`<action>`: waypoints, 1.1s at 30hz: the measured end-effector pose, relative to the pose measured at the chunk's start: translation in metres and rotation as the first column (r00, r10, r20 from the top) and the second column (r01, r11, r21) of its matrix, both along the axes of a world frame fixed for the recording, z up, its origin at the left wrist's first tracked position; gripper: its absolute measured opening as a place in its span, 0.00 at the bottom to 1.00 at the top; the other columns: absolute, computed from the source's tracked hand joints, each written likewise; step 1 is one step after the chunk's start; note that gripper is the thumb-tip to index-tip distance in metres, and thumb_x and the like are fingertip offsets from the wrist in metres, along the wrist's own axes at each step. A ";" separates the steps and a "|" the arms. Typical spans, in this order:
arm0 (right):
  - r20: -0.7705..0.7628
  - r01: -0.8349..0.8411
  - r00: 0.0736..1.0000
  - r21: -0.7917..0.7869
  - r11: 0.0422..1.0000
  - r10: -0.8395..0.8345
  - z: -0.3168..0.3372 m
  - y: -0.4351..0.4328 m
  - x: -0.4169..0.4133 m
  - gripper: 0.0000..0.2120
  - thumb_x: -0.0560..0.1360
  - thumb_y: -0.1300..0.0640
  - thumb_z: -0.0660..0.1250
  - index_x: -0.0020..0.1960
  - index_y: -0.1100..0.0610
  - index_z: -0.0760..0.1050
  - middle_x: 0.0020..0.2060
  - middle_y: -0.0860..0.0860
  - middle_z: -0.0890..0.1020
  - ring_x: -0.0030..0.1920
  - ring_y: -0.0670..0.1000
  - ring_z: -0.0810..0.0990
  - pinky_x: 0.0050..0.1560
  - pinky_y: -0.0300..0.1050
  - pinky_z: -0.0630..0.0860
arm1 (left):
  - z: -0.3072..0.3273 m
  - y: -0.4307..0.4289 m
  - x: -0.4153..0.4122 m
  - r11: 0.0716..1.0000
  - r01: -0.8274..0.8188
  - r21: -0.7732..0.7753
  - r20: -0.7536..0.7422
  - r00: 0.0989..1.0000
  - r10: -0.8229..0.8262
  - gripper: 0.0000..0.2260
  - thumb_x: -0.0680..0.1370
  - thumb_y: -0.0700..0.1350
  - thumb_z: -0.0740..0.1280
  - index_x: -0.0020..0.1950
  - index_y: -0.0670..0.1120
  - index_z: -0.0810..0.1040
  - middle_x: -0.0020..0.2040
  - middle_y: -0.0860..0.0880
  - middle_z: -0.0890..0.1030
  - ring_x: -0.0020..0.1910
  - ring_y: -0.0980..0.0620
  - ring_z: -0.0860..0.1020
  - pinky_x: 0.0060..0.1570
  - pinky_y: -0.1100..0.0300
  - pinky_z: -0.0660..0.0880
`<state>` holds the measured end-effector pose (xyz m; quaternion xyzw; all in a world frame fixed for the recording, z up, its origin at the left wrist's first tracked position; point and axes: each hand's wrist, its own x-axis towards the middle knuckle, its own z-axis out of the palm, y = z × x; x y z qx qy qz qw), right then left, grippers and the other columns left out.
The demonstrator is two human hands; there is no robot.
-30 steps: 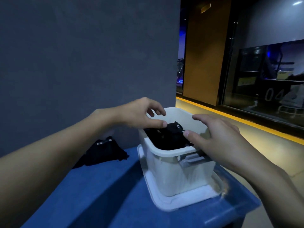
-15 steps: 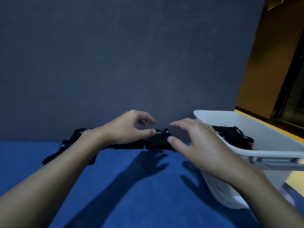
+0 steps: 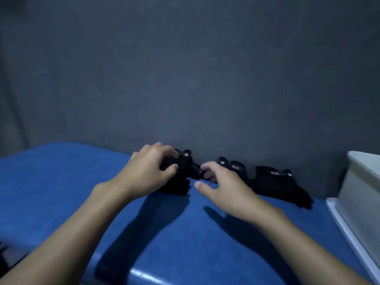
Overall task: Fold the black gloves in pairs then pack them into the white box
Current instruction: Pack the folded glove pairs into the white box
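Black fabric glove [image 3: 183, 168], bunched, lies on the blue padded table top [image 3: 61, 182] close to the grey wall [image 3: 185, 79], gripped by the left hand [image 3: 148, 171]. The fingers curl over its top and the thumb presses its near side, so the grasp is narrow and full of fabric. The right hand [image 3: 224, 188] lies just beside it. Its curved index finger [image 3: 206, 166] reaches the glove's right end, and the thumb [image 3: 199, 185] is held clear of the fabric above the table. Whether this hand actually holds the glove cannot be told. A second black glove with white lettering [image 3: 235, 167] lies just behind the right hand, against the wall. A third black glove [image 3: 275, 182] lies flat to its right, fingers pointing toward the table's near-right side. The white plastic box [image 3: 362, 194] stands at the right edge of the view, apart from all three gloves.
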<state>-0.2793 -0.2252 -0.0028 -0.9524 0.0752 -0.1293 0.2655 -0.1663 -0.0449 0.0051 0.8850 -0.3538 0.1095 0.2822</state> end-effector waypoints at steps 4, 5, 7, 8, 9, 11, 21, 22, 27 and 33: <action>-0.033 0.037 0.999 0.174 0.984 -0.032 -0.013 0.018 0.040 0.29 0.75 0.43 0.67 0.72 0.51 0.63 0.65 0.50 0.73 0.63 0.49 0.73 0.63 0.45 0.71 | -0.020 0.021 0.017 0.981 -0.150 0.122 -0.119 0.979 0.165 0.21 0.78 0.58 0.65 0.70 0.55 0.68 0.67 0.50 0.72 0.68 0.46 0.70 0.67 0.45 0.68; -0.052 0.058 0.997 0.200 0.978 -0.049 -0.016 0.022 0.049 0.31 0.75 0.43 0.67 0.73 0.52 0.62 0.66 0.51 0.72 0.64 0.51 0.73 0.64 0.47 0.72 | -0.025 0.024 0.021 0.982 -0.153 0.107 -0.178 0.969 0.170 0.23 0.78 0.58 0.65 0.71 0.55 0.66 0.68 0.49 0.71 0.69 0.46 0.70 0.68 0.45 0.68; -0.082 0.093 0.994 0.224 0.970 -0.076 -0.022 0.028 0.061 0.31 0.75 0.43 0.67 0.72 0.53 0.63 0.65 0.51 0.73 0.64 0.52 0.74 0.64 0.48 0.72 | -0.034 0.025 0.027 0.989 -0.141 0.036 -0.283 0.948 0.145 0.25 0.79 0.56 0.66 0.73 0.52 0.64 0.68 0.47 0.72 0.68 0.47 0.72 0.67 0.50 0.69; -0.088 0.104 0.992 0.235 0.966 -0.086 -0.025 0.030 0.066 0.29 0.75 0.43 0.67 0.71 0.54 0.65 0.64 0.51 0.75 0.63 0.52 0.75 0.63 0.48 0.73 | -0.038 0.024 0.027 0.990 -0.138 -0.003 -0.329 0.935 0.129 0.25 0.79 0.55 0.66 0.73 0.52 0.64 0.65 0.48 0.75 0.65 0.48 0.74 0.64 0.54 0.70; -0.087 0.109 0.992 0.247 0.963 -0.090 -0.027 0.033 0.069 0.26 0.75 0.43 0.67 0.68 0.54 0.67 0.61 0.51 0.77 0.60 0.51 0.76 0.62 0.48 0.74 | -0.041 0.022 0.028 0.989 -0.143 -0.040 -0.374 0.920 0.118 0.24 0.79 0.55 0.67 0.73 0.51 0.65 0.60 0.51 0.78 0.60 0.50 0.77 0.59 0.56 0.72; -0.069 0.111 0.993 0.277 0.954 -0.095 -0.031 0.036 0.074 0.19 0.75 0.44 0.67 0.61 0.54 0.72 0.54 0.50 0.80 0.54 0.50 0.79 0.58 0.49 0.76 | -0.049 0.016 0.030 0.980 -0.169 -0.108 -0.411 0.905 0.111 0.20 0.79 0.55 0.67 0.69 0.53 0.68 0.48 0.55 0.82 0.50 0.53 0.81 0.55 0.55 0.76; -0.084 0.083 0.995 0.398 0.914 -0.054 -0.046 0.026 0.072 0.11 0.72 0.47 0.69 0.51 0.47 0.70 0.49 0.50 0.83 0.49 0.52 0.82 0.54 0.56 0.80 | -0.057 0.006 0.042 0.964 -0.250 -0.093 -0.452 0.873 0.183 0.16 0.75 0.63 0.67 0.49 0.50 0.78 0.42 0.51 0.82 0.41 0.51 0.81 0.49 0.53 0.80; -0.091 0.075 0.995 0.402 0.912 -0.041 -0.047 0.025 0.071 0.12 0.72 0.47 0.69 0.51 0.47 0.69 0.49 0.51 0.83 0.50 0.52 0.82 0.54 0.55 0.80 | -0.057 0.005 0.041 0.965 -0.246 -0.087 -0.460 0.869 0.180 0.17 0.75 0.62 0.68 0.45 0.48 0.79 0.38 0.51 0.81 0.38 0.52 0.80 0.44 0.55 0.79; -0.143 0.062 0.990 0.451 0.890 0.004 -0.049 0.022 0.064 0.19 0.72 0.50 0.72 0.61 0.52 0.72 0.52 0.51 0.82 0.51 0.51 0.82 0.55 0.49 0.79 | -0.055 0.002 0.034 0.949 -0.310 -0.051 -0.497 0.832 0.246 0.22 0.74 0.61 0.69 0.31 0.46 0.70 0.25 0.51 0.71 0.28 0.49 0.70 0.35 0.59 0.67; -0.180 0.047 0.982 0.506 0.861 0.052 -0.039 0.019 0.051 0.15 0.73 0.55 0.73 0.56 0.55 0.73 0.45 0.50 0.81 0.43 0.46 0.80 0.42 0.38 0.73 | -0.060 0.000 0.032 0.957 -0.268 -0.114 -0.516 0.839 0.173 0.21 0.68 0.63 0.73 0.38 0.44 0.80 0.27 0.53 0.77 0.32 0.49 0.76 0.46 0.51 0.76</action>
